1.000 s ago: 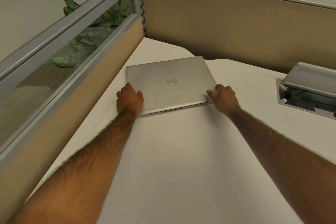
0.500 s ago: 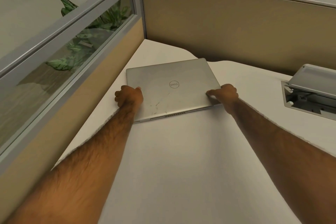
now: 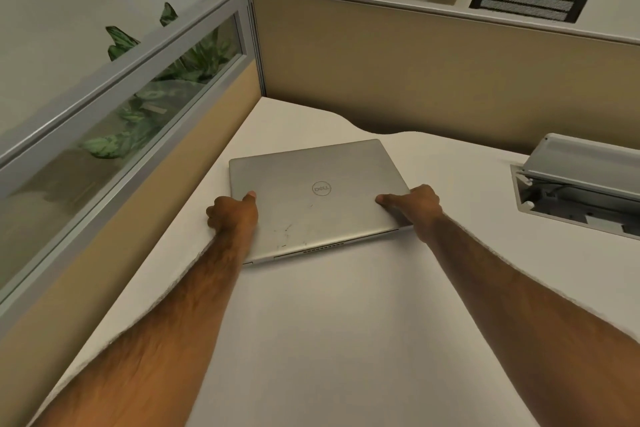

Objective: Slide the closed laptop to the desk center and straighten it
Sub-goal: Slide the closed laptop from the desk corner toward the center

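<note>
A closed silver laptop (image 3: pixel 311 177) with a round logo on its lid lies flat on the white desk (image 3: pixel 346 340), near the far left corner and turned slightly anticlockwise. My left hand (image 3: pixel 232 215) grips its left edge, thumb on the lid. My right hand (image 3: pixel 414 206) grips the right edge near the front corner, thumb on top. The laptop's vent side faces me.
Beige partition walls (image 3: pixel 433 80) close the desk at the back and left, the left one topped with a glass pane (image 3: pixel 121 121). An open grey cable hatch (image 3: pixel 581 184) is set in the desk at the right. Plants and a black chair stand beyond the partitions.
Both hands have shifted a little further along the laptop's side edges, thumbs now on the lid. The laptop looks barely turned; the camera has tilted up.
</note>
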Demonstrator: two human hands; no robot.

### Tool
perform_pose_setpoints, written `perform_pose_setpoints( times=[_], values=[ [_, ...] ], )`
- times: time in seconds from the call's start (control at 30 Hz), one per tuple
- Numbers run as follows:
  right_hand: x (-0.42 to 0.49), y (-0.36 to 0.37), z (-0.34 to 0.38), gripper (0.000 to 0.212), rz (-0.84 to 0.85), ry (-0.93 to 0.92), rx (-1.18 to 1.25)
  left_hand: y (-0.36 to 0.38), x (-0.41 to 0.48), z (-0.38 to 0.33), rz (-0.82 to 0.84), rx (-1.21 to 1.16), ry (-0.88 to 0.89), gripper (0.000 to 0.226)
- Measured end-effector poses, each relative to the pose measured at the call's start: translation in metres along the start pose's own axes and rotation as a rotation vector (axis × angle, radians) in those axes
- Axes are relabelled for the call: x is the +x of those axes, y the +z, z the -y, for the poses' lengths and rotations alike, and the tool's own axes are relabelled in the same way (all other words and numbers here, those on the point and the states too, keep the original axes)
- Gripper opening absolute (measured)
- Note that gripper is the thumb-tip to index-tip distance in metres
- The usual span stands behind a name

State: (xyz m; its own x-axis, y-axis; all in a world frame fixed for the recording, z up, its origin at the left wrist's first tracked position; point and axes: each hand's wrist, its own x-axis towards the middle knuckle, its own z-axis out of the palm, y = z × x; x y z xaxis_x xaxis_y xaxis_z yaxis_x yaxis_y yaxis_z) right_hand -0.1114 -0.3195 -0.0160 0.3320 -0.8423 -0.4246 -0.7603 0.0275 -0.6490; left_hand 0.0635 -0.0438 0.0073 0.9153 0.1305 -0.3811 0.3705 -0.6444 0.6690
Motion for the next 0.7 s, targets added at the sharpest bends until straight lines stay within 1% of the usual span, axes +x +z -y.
perform_pose_setpoints(
  times=[0.27,0.33,0.53,0.7],
  values=[
    [-0.044,-0.058,-0.049,0.098,-0.028,0.022,0.002,0.012,-0.075,0.025,0.022,-0.062,0.029,0.065],
    [-0.051,-0.078,-0.067,0.099,-0.036,0.024,0.005,0.017,-0.100,0.026,0.025,-0.061,0.046,0.064],
    [-0.067,-0.145,-0.133,0.114,-0.056,0.039,0.077,0.044,-0.183,0.034,0.039,-0.090,0.093,0.059],
    [-0.082,-0.207,-0.184,0.110,-0.087,0.051,0.073,0.074,-0.257,0.045,0.063,-0.117,0.081,0.054]
  ],
)
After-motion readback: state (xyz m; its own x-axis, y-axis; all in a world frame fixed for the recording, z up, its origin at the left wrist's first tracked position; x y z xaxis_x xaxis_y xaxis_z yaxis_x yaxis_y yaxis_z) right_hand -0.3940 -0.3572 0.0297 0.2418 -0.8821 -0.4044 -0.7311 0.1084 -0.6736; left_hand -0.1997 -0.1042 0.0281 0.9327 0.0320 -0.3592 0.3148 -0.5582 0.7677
